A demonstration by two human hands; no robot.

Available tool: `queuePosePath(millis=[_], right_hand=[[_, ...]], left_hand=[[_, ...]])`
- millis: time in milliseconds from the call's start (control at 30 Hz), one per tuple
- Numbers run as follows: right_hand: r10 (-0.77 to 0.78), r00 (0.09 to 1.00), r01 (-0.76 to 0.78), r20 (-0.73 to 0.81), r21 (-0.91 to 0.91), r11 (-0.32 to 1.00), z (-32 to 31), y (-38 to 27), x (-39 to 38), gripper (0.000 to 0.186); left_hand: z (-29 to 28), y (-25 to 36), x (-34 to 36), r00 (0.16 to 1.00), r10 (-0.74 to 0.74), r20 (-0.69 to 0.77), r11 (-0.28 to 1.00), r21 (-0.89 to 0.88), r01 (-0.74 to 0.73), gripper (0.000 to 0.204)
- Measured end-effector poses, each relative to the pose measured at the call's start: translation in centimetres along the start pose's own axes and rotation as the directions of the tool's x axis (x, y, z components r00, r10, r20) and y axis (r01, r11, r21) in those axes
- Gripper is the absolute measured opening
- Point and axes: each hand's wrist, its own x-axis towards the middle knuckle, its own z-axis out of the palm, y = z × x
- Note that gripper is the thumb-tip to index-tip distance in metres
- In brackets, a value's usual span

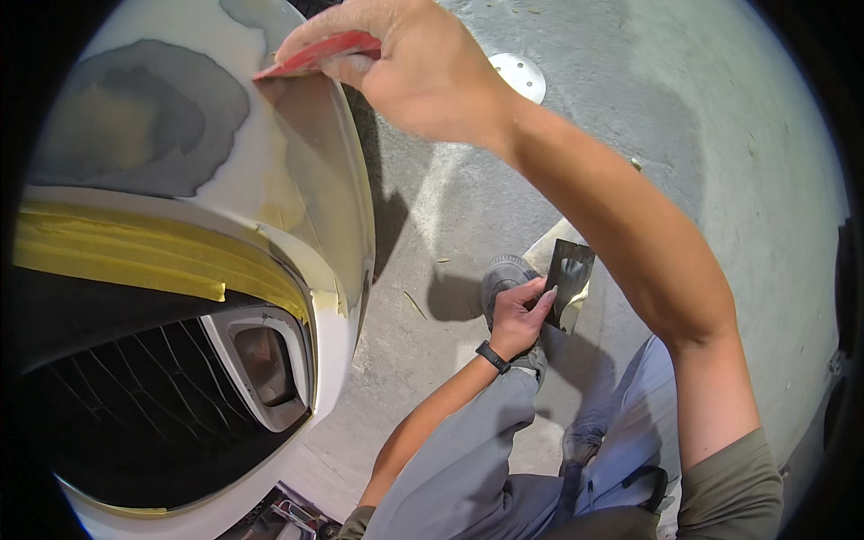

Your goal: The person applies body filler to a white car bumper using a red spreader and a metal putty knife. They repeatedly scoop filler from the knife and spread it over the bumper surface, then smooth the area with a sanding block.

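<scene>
By the pinching fingers of the right hand (423, 76), a red scraper (328, 51) is held at the car bumper (328, 193). By the left hand's (520, 319) thumb and fingers, a dark plate (572, 265) is gripped beside a shoe (504, 272).

The right hand (418, 67), softly blurred, is clipped by the upper edge, and its fingers cover part of the red spreader (322, 56), hiding its full outline. Behind the right wrist, some of the perforated white disc (522, 76) is lost from sight. Fingers of the left hand (522, 317) disappear behind the dark rectangular plate (567, 281); whether the plate's pale patches are residue or reflection cannot be told. That hand also covers part of a gray shoe (507, 268). The white car bumper (337, 373) runs out at the left rim, and a cluttered dark object (292, 517) at the lower edge is too cropped to identify.
</scene>
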Motion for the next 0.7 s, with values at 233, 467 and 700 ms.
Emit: queuePosePath(millis=[233, 467, 700], right_hand=[[0.001, 0.999, -0.006, -0.041, -0.115, 0.993, 1.6, -0.9, -4.4, 0.029], [-0.067, 0.988, 0.059, -0.137, -0.064, 0.996, 3.8, -2.9, -9.3, 0.048], [-0.017, 0.978, -0.002, -0.207, -0.09, 0.996, 7.3, -4.1, -15.0, 0.055]], left_hand=[[-0.4, -0.6, 0.4, 0.998, 0.053, 0.038, 0.994, 0.098, -0.056, 0.017], [-0.7, -7.2, -1.2, 0.998, 0.005, 0.068, 1.0, -0.012, -0.004, 0.038], [0.2, -4.1, -0.4, 0.997, 0.016, -0.08, 0.994, 0.113, -0.007, 0.022]])
